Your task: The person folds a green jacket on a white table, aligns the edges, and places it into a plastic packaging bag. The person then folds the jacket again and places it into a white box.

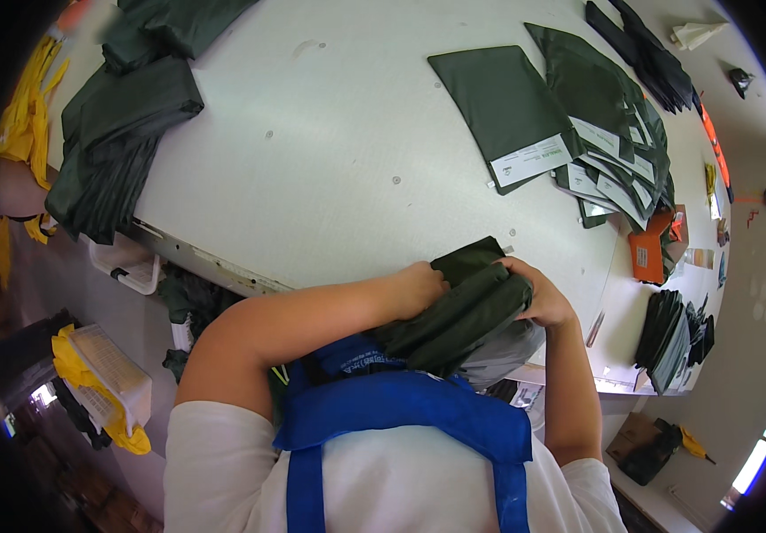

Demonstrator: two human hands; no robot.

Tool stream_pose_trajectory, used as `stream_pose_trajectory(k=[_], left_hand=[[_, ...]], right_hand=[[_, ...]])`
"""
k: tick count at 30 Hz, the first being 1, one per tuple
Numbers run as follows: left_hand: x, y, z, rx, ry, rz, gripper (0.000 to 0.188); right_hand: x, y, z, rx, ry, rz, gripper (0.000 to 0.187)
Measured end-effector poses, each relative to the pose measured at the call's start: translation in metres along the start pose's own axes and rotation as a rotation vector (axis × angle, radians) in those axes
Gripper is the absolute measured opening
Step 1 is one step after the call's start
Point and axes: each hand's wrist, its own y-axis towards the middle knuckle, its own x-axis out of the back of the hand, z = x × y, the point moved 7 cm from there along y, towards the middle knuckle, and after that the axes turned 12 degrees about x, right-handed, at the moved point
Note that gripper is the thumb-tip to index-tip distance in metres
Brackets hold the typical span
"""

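Observation:
A bundle of dark green fabric [467, 311] is gathered at the table's near edge, against the front of my blue apron. My left hand [420, 290] is closed on its left side, with the fingertips tucked into the folds. On the other side, my right hand [541, 291] wraps its fingers over the bundle's upper right edge. A flat, squared-off part of the dark green fabric [470, 256] sticks out beyond both hands onto the table. Paler grey material [498, 351] hangs beneath the bundle, near my right wrist. Whether it belongs to the same piece I cannot tell.
Flat dark green pouches [503, 107] with white labels lie fanned at the far right of the white table [312, 151]. Folded dark green fabric [125, 124] is piled at the left. An orange box [648, 256] and another stack [663, 333] stand right. White baskets [121, 373] are below left.

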Motion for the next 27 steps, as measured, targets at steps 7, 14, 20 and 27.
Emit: stream_pose_trajectory(k=[7, 14, 20, 27], left_hand=[[0.014, -0.014, -0.016, 0.127, 0.247, 0.030, 0.027], [0.018, -0.027, 0.001, 0.334, -0.437, -0.281, 0.017], [0.024, -0.038, 0.021, 0.378, -1.033, -0.311, 0.027], [0.059, -0.042, 0.020, 0.456, -0.974, -0.476, 0.024]], right_hand=[[0.004, -0.020, -0.003, 0.049, -0.115, 0.008, 0.074], [0.010, -0.034, 0.000, 0.097, -0.080, -0.121, 0.105], [-0.019, -0.008, 0.027, 0.149, 0.212, -0.120, 0.106], [0.010, -0.001, 0.022, 0.112, -0.151, -0.158, 0.062]])
